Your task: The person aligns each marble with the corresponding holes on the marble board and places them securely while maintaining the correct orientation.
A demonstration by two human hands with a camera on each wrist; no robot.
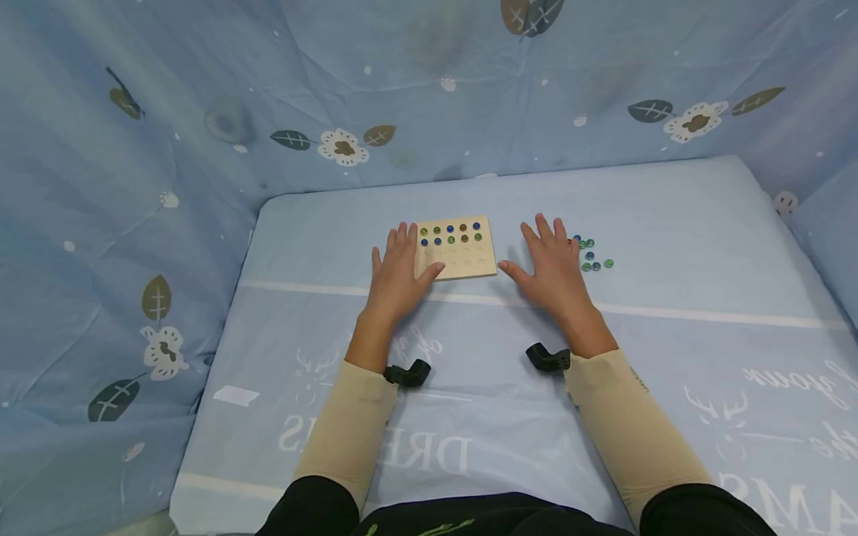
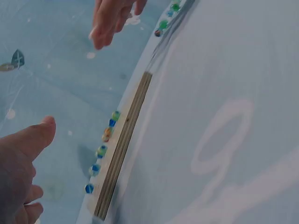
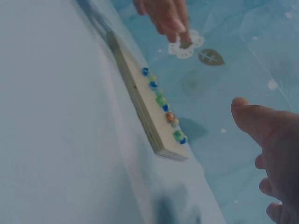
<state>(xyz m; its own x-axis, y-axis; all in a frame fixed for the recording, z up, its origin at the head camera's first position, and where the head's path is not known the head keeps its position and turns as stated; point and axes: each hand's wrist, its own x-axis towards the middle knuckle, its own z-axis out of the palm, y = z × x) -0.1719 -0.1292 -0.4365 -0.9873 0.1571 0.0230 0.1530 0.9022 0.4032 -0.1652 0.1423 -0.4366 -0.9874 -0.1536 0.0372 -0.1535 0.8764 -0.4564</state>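
A pale wooden board lies flat on the cloth, with shallow round hollows in rows. Glass marbles in blue, green and brown fill its two far rows; the two near rows are bare. My left hand, fingers straight and thumb spread, overlaps the board's left edge in the head view. To the right of the board, my right hand is spread with nothing in it. In the wrist views, both the left hand and the right hand appear raised over the surface.
Several loose marbles lie just beyond the right hand's outer side, partly covered by its fingers. Patterned blue fabric rises behind and beside the table. A white patch lies at the left. Dark wrist cameras stick inward from both sleeves.
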